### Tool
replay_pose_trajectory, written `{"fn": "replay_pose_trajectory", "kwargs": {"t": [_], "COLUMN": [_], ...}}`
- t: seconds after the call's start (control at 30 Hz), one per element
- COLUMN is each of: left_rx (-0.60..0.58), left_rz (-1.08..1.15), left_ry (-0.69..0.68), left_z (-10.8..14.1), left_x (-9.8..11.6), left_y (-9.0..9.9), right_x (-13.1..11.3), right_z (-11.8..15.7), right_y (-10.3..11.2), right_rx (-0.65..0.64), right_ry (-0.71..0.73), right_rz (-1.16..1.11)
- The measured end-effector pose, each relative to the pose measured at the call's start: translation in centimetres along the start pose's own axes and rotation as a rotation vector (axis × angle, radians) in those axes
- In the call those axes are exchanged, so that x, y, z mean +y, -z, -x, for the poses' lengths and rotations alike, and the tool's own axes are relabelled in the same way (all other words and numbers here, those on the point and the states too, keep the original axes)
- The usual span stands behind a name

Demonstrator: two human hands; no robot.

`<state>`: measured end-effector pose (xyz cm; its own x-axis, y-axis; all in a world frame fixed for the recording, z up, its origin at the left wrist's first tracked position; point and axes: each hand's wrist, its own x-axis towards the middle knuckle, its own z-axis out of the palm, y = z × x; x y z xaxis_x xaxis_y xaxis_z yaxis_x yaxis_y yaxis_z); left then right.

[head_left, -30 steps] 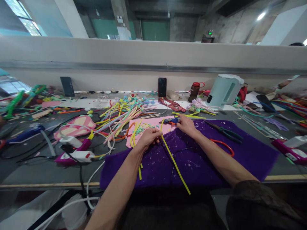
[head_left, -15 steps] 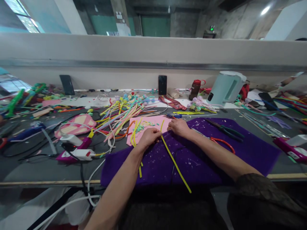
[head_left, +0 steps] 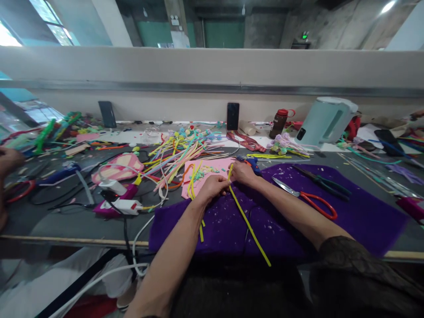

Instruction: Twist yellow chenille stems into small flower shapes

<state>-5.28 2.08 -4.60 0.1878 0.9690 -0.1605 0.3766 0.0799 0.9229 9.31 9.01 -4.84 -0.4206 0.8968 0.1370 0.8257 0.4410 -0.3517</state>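
Note:
A long yellow pipe cleaner (head_left: 249, 225) slants down over a purple cloth (head_left: 288, 234) toward me. My left hand (head_left: 214, 187) pinches it near its upper end, thumb and forefinger pressed together. My right hand (head_left: 244, 172) is curled at the short end above, fingertips closed on it. Under my left forearm lie several more yellow pipe cleaners (head_left: 201, 232). Just beyond my hands is a pink sheet (head_left: 218, 163) bearing small green and cream cut pieces (head_left: 200, 174). Scissors with red handles (head_left: 319, 203) rest right of my right forearm.
Dark-handled pliers (head_left: 331, 184) lie on the cloth, and a blue glue gun (head_left: 253, 165) sits behind my right hand. Colourful pipe cleaners (head_left: 179, 154) are heaped behind. Power strips (head_left: 115, 206) and cables crowd the left. A kettle (head_left: 326, 121) and bottle (head_left: 278, 123) stand behind. Another person's hand (head_left: 9, 159) shows at the left edge.
My right hand has come in to the pipe cleaner's upper end, where before it was a little apart. The view has swung left, and another person's hand has entered at the left edge.

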Motion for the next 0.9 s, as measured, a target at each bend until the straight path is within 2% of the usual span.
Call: {"fn": "replay_pose_trajectory", "kwargs": {"t": [0.07, 0.17, 0.3, 0.4, 0.47, 0.57, 0.7, 0.8, 0.9], "left_rx": [-0.001, -0.014, -0.029, -0.028, -0.029, -0.051, -0.086, -0.094, -0.105], "left_rz": [-0.01, -0.013, 0.024, 0.031, 0.083, 0.256, 0.429, 0.433, 0.37], "left_ry": [-0.008, -0.029, -0.021, -0.023, -0.019, 0.015, 0.022, 0.024, 0.024], "left_z": [0.0, 0.0, 0.1, 0.3, 0.5, 0.7, 1.0, 0.8, 0.7], "left_x": [-0.1, -0.1, -0.1, 0.1, 0.5, 1.2, 1.8, 1.6, 1.1], "left_y": [0.1, 0.1, 0.1, 0.2, 0.3, 0.8, 1.3, 1.3, 1.0], "right_x": [0.0, 0.4, 0.9, 0.7, 0.6, 0.7, 1.1, 0.6, -0.3], "right_z": [-0.6, -1.7, -2.8, -3.4, -3.5, -2.7, -0.1, 1.7, 2.3], "right_y": [-0.1, -0.1, -0.5, -0.9, -0.8, 0.0, 1.5, 1.8, 1.6], "right_rx": [-0.026, 0.026, 0.107, 0.042, -0.003, 0.003, 0.002, -0.051, -0.096], "right_ry": [0.084, 0.182, 0.134, 0.179, 0.187, 0.075, -0.066, -0.153, -0.212], "right_rz": [-0.035, -0.229, -0.31, -0.322, -0.432, -0.755, -1.106, -1.23, -1.293]}}
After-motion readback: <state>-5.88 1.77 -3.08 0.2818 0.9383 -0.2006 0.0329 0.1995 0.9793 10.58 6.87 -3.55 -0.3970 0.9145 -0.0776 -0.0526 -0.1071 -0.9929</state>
